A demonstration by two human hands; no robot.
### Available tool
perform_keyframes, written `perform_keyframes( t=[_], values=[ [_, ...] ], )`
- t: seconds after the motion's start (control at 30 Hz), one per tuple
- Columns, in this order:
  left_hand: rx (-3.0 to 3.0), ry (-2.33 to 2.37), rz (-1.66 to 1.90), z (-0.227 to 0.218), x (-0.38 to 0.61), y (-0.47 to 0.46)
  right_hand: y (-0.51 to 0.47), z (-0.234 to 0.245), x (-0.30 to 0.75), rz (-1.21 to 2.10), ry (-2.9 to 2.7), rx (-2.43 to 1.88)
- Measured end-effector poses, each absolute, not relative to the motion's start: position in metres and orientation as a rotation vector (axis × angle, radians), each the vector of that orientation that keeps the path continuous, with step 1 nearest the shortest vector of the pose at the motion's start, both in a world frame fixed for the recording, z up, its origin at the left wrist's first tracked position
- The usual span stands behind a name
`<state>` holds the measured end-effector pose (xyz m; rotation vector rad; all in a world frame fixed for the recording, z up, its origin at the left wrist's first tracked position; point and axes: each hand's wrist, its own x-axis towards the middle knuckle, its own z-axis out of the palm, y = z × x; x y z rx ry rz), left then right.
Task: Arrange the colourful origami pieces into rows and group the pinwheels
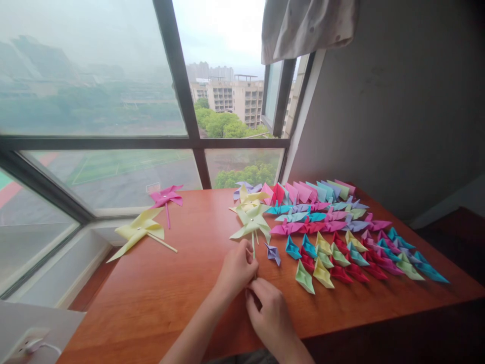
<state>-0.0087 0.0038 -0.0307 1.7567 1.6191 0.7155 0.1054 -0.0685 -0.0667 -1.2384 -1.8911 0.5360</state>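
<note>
A pale green paper pinwheel [251,221] stands over the table, its head tilted away from me. My left hand [238,265] is closed around its thin stick, just under the blades. Lower down, my right hand [270,305] pinches the bottom part of the same stick; the fingers hide the stick's end. Directly behind this head are a pale yellow pinwheel [249,196] and a purple one [242,188], partly covered. Just right of my left hand lies a small purple paper boat [273,254].
Rows of folded paper boats [340,254] and paper cranes [326,216] cover the right side of the wooden table [151,293]. A yellow pinwheel [139,228] and a pink pinwheel [166,195] lie at left. Windows [94,76] rise behind; a wall socket [28,346] is lower left.
</note>
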Motion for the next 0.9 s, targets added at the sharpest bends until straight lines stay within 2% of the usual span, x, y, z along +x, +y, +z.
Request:
perform_keyframes(
  t=[0.2,0.43,0.57,0.77,0.9],
  values=[
    [1.807,1.635,0.654,-0.029,-0.009,0.003,-0.069,-0.065,0.106,0.495,-1.901,-1.243],
    [1.861,1.607,0.615,-0.025,-0.014,0.004,-0.070,-0.060,0.107,0.642,-1.824,-1.176],
    [1.886,1.601,0.617,-0.023,-0.028,0.002,-0.069,-0.062,0.109,0.613,-1.735,-1.237],
    [1.892,1.698,0.613,-0.014,-0.061,0.001,-0.068,-0.064,0.111,0.612,-1.720,-1.232],
    [1.827,1.920,0.614,-0.001,-0.114,0.001,-0.068,-0.066,0.111,0.623,-1.725,-1.200]
  ],
)
